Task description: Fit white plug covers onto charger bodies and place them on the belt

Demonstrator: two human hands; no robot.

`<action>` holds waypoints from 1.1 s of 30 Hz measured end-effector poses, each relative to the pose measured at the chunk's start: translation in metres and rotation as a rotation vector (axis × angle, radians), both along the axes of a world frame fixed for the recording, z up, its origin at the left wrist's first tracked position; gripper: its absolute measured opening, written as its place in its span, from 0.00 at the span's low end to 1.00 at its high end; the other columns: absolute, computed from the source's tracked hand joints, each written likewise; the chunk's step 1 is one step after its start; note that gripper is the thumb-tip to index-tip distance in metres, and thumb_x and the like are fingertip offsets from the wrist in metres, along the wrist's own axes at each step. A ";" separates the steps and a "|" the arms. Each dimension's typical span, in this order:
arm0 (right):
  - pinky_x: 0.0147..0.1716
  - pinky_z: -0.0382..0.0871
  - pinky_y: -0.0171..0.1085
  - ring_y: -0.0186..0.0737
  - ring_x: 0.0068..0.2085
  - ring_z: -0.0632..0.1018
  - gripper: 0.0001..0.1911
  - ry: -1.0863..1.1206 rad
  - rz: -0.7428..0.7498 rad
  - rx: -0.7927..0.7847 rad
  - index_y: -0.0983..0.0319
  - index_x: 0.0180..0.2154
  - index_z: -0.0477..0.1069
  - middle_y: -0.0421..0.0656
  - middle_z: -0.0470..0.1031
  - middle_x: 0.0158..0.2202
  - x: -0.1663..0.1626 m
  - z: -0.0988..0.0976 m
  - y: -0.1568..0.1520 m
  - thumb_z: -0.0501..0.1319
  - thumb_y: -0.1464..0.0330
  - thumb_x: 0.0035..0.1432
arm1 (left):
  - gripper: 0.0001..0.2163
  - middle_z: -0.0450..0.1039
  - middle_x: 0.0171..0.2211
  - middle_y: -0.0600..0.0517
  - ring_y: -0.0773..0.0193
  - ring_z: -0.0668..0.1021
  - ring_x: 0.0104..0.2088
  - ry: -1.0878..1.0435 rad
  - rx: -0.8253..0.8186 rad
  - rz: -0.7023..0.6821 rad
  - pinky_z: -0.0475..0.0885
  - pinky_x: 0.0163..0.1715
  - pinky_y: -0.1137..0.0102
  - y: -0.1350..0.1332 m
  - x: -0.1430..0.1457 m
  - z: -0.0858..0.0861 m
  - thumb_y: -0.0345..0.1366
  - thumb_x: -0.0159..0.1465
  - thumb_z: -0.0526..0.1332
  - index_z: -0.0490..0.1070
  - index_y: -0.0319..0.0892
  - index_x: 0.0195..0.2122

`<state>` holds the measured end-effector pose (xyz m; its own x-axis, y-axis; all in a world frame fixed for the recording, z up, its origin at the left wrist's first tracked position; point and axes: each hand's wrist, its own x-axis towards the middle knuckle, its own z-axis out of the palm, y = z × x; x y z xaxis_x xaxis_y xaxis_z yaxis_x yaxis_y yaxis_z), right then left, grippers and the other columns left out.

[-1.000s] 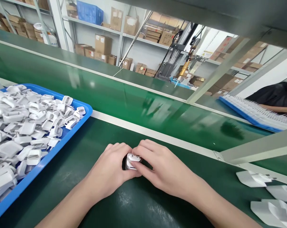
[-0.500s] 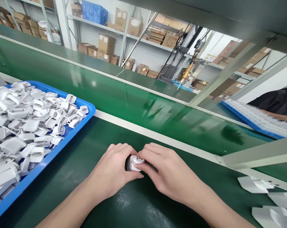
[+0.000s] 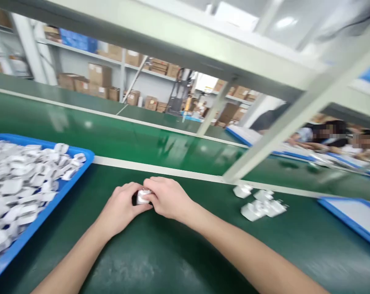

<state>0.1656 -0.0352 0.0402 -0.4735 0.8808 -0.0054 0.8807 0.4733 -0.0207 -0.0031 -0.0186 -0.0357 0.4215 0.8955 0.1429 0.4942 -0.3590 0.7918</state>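
Observation:
Both of my hands meet over the green table, around one small white plug adapter (image 3: 143, 197). My left hand (image 3: 121, 209) curls around its left side, thumb in front and fingers behind. From the other side, my right hand (image 3: 167, 198) pinches its upper right part between thumb and forefinger. Much of the adapter is hidden by the fingers. At the left, a blue tray (image 3: 77, 171) is heaped with loose white plug pieces (image 3: 14, 185). Several white adapters (image 3: 258, 210) lie in a small group to the right of my hands, with pins showing on some.
A shallow blue-edged tray (image 3: 353, 220) lies at the right. A pale metal post (image 3: 273, 130) and an overhead beam (image 3: 185, 36) cross the view. Beyond the green belt (image 3: 135, 143), shelves hold cardboard boxes (image 3: 99, 75). Other people (image 3: 328, 134) sit at the far right.
The view has swung right and up, bringing the group of adapters, the right-hand tray and other people into fuller view. Both hands keep their grip on the adapter.

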 end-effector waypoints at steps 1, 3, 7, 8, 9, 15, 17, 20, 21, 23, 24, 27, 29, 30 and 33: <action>0.34 0.60 0.34 0.38 0.41 0.75 0.01 -0.026 -0.013 -0.027 0.60 0.39 0.70 0.40 0.76 0.40 0.007 0.006 0.000 0.61 0.71 0.67 | 0.16 0.76 0.45 0.52 0.51 0.75 0.48 0.007 -0.001 -0.004 0.67 0.49 0.59 0.000 -0.001 -0.004 0.48 0.62 0.66 0.72 0.47 0.47; 0.35 0.62 0.34 0.39 0.43 0.76 0.01 -0.096 -0.070 -0.078 0.59 0.39 0.72 0.41 0.76 0.41 0.031 0.020 -0.003 0.62 0.70 0.66 | 0.28 0.74 0.51 0.49 0.49 0.75 0.52 0.020 -0.009 0.028 0.69 0.51 0.57 0.000 -0.003 -0.013 0.55 0.58 0.67 0.67 0.48 0.56; 0.40 0.71 0.39 0.41 0.42 0.77 0.07 -0.258 -0.285 -0.152 0.63 0.42 0.74 0.43 0.76 0.41 0.101 0.060 -0.023 0.66 0.66 0.65 | 0.33 0.73 0.53 0.45 0.45 0.75 0.54 0.018 -0.015 0.050 0.73 0.49 0.56 0.001 -0.006 -0.024 0.64 0.60 0.60 0.66 0.46 0.58; 0.42 0.72 0.41 0.41 0.41 0.77 0.10 -0.285 -0.345 -0.147 0.64 0.44 0.74 0.44 0.76 0.42 0.118 0.072 -0.029 0.67 0.64 0.65 | 0.32 0.74 0.52 0.45 0.45 0.75 0.54 0.019 -0.008 0.046 0.73 0.49 0.56 0.000 -0.006 -0.024 0.64 0.60 0.58 0.67 0.47 0.57; 0.43 0.73 0.43 0.41 0.41 0.77 0.13 -0.302 -0.399 -0.130 0.64 0.46 0.74 0.44 0.75 0.43 0.133 0.084 -0.035 0.66 0.62 0.66 | 0.31 0.74 0.52 0.45 0.44 0.75 0.54 0.020 -0.003 0.042 0.73 0.49 0.55 0.000 -0.006 -0.024 0.63 0.61 0.57 0.68 0.47 0.56; 0.39 0.69 0.39 0.42 0.40 0.77 0.13 -0.181 -0.419 -0.030 0.64 0.48 0.75 0.46 0.78 0.38 0.140 0.110 -0.051 0.58 0.62 0.71 | 0.21 0.76 0.48 0.46 0.46 0.76 0.51 -0.058 0.003 0.007 0.71 0.51 0.54 -0.002 -0.005 -0.017 0.57 0.64 0.56 0.73 0.47 0.47; 0.37 0.67 0.35 0.40 0.38 0.78 0.12 -0.092 -0.314 -0.059 0.61 0.45 0.77 0.44 0.79 0.37 0.112 0.094 -0.044 0.58 0.63 0.71 | 0.17 0.76 0.45 0.46 0.47 0.77 0.48 -0.103 0.032 -0.016 0.70 0.51 0.54 -0.004 -0.005 -0.012 0.53 0.65 0.56 0.74 0.46 0.42; 0.35 0.66 0.34 0.38 0.37 0.78 0.09 0.045 -0.127 -0.087 0.59 0.39 0.78 0.40 0.79 0.35 0.059 0.060 -0.025 0.61 0.64 0.69 | 0.12 0.76 0.42 0.47 0.52 0.77 0.45 -0.103 0.077 -0.010 0.70 0.50 0.57 -0.008 -0.005 0.000 0.45 0.67 0.56 0.74 0.44 0.40; 0.35 0.66 0.34 0.39 0.36 0.78 0.08 0.091 -0.069 -0.084 0.59 0.38 0.78 0.40 0.79 0.33 0.043 0.048 -0.017 0.62 0.65 0.68 | 0.11 0.76 0.41 0.48 0.54 0.77 0.45 -0.090 0.095 0.006 0.70 0.49 0.59 -0.008 -0.005 0.003 0.42 0.68 0.56 0.74 0.43 0.40; 0.33 0.66 0.34 0.39 0.34 0.77 0.07 0.188 0.030 -0.059 0.60 0.36 0.76 0.40 0.77 0.31 0.014 0.023 -0.001 0.61 0.66 0.67 | 0.08 0.76 0.40 0.49 0.56 0.77 0.44 -0.057 0.129 0.036 0.70 0.48 0.62 -0.006 -0.003 0.008 0.38 0.68 0.57 0.74 0.44 0.38; 0.32 0.66 0.34 0.39 0.33 0.77 0.09 0.238 0.068 -0.040 0.60 0.35 0.75 0.40 0.77 0.31 0.003 0.011 0.007 0.59 0.67 0.68 | 0.07 0.76 0.40 0.50 0.56 0.76 0.43 -0.036 0.144 0.058 0.70 0.47 0.63 -0.003 -0.002 0.009 0.36 0.68 0.57 0.74 0.44 0.38; 0.30 0.68 0.36 0.40 0.31 0.76 0.17 0.369 0.148 0.024 0.61 0.30 0.68 0.43 0.75 0.30 -0.015 -0.023 0.028 0.50 0.67 0.72 | 0.06 0.75 0.40 0.48 0.56 0.75 0.42 0.022 0.169 0.149 0.71 0.44 0.63 0.007 0.001 0.006 0.28 0.65 0.55 0.70 0.43 0.36; 0.30 0.71 0.36 0.40 0.30 0.77 0.19 0.465 0.194 0.026 0.60 0.30 0.66 0.43 0.75 0.29 -0.014 -0.041 0.038 0.46 0.66 0.73 | 0.06 0.74 0.40 0.47 0.56 0.75 0.41 0.049 0.174 0.192 0.71 0.43 0.62 0.013 0.003 0.002 0.26 0.63 0.55 0.68 0.43 0.34; 0.31 0.72 0.35 0.40 0.31 0.78 0.19 0.520 0.209 0.005 0.60 0.30 0.67 0.43 0.75 0.30 -0.010 -0.050 0.043 0.47 0.64 0.73 | 0.05 0.74 0.39 0.48 0.56 0.75 0.40 0.058 0.175 0.204 0.71 0.43 0.63 0.016 0.004 -0.001 0.27 0.62 0.56 0.67 0.43 0.33; 0.35 0.77 0.31 0.41 0.35 0.81 0.15 0.652 0.216 -0.077 0.58 0.34 0.73 0.43 0.79 0.35 0.010 -0.072 0.058 0.53 0.60 0.71 | 0.01 0.75 0.39 0.50 0.57 0.76 0.40 0.084 0.175 0.202 0.72 0.44 0.63 0.024 0.008 -0.008 0.32 0.61 0.59 0.68 0.44 0.34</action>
<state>0.1755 0.0230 -0.0314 -0.5660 0.7751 0.2809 0.5633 0.6123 -0.5547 0.0046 0.0058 -0.0434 0.2541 0.9272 0.2751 0.6312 -0.3745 0.6792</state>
